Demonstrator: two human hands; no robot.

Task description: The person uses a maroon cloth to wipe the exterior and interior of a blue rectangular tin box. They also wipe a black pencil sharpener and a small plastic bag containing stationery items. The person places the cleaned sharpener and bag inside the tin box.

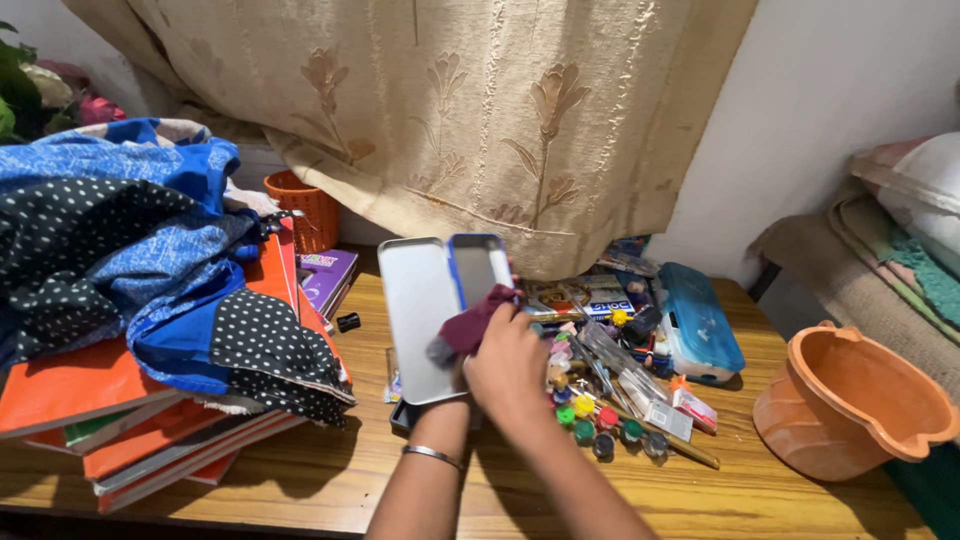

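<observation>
Tin pencil case (425, 310), hinged open and held upright over the middle of the wooden table (330, 480), is the thing being wiped. The right hand (510, 370) clenches a maroon cloth (470, 325) against the inside of the blue-rimmed lid, while the left hand (452, 385), mostly hidden behind, seems to grasp the case from below. Wiping well probably means bracing the tray firmly and pushing the cloth into the corners, clear of the paint pots (600, 420) beside it.
</observation>
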